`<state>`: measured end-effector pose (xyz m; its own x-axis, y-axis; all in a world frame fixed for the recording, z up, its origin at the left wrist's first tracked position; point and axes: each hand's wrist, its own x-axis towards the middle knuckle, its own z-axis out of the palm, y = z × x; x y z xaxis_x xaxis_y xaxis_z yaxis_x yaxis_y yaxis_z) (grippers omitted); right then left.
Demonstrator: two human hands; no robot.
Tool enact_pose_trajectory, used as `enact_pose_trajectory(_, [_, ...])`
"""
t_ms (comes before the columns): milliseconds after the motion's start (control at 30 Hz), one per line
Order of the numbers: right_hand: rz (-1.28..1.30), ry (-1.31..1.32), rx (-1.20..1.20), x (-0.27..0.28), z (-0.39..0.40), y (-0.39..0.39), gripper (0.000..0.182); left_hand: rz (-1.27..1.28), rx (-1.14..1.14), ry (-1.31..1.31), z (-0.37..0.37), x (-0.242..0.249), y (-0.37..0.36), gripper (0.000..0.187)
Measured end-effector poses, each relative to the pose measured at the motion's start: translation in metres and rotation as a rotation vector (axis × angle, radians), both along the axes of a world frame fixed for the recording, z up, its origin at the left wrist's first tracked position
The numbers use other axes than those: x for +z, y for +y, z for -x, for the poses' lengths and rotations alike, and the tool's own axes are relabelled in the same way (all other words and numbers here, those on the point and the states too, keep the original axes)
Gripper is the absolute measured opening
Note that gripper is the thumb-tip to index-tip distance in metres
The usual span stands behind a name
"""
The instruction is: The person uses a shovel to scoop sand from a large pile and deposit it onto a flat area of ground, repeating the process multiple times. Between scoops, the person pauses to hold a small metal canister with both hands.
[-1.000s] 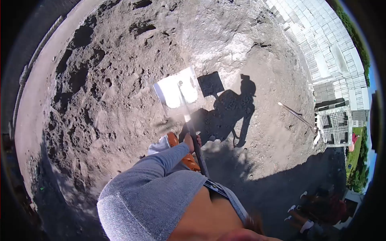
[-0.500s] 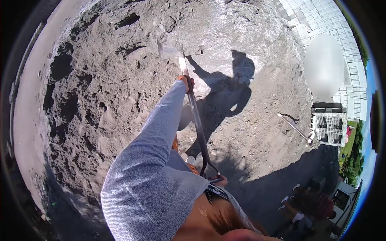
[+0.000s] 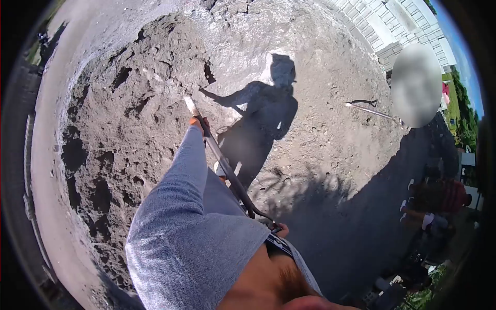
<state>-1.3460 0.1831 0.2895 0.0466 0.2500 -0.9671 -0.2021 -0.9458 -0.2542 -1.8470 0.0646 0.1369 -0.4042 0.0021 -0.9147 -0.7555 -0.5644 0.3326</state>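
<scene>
A long-handled shovel (image 3: 227, 168) slants across the middle of the view. My left hand (image 3: 200, 123), at the end of a grey sleeve, is closed round the lower shaft near the blade end. My right hand (image 3: 281, 230) grips the handle at the top end, close to my body; its fingers are partly hidden. The blade is out of sight, at the rough grey-brown soil mixture (image 3: 134, 119), where the shaft's pale lower end meets it. My shadow falls on the pale ground beside the shaft.
A second shovel (image 3: 374, 111) lies on the ground to the right. Rows of grey blocks (image 3: 385, 26) stand at the upper right. Several people (image 3: 439, 201) are in the shade at the right. A blurred oval (image 3: 416, 85) hides part of the view.
The shovel's blade, visible on the pale ground before, is now hidden at the soil mixture. Shaft and left hand have shifted left and down in view. Both hands keep their hold.
</scene>
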Motion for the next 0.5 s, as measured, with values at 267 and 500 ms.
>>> enact_pose_trajectory(267, [-0.256, -0.287, -0.221, 0.008, -0.243, -0.038, 0.013, -0.137, -0.201, -0.325, -0.232, -0.029, -0.009, 0.034])
enact_pose_trajectory(500, [-0.284, -0.209, -0.230, 0.042, -0.446, 0.011, 0.019, 0.110, -0.671, -0.314, -0.441, -0.016, 0.063, 0.028])
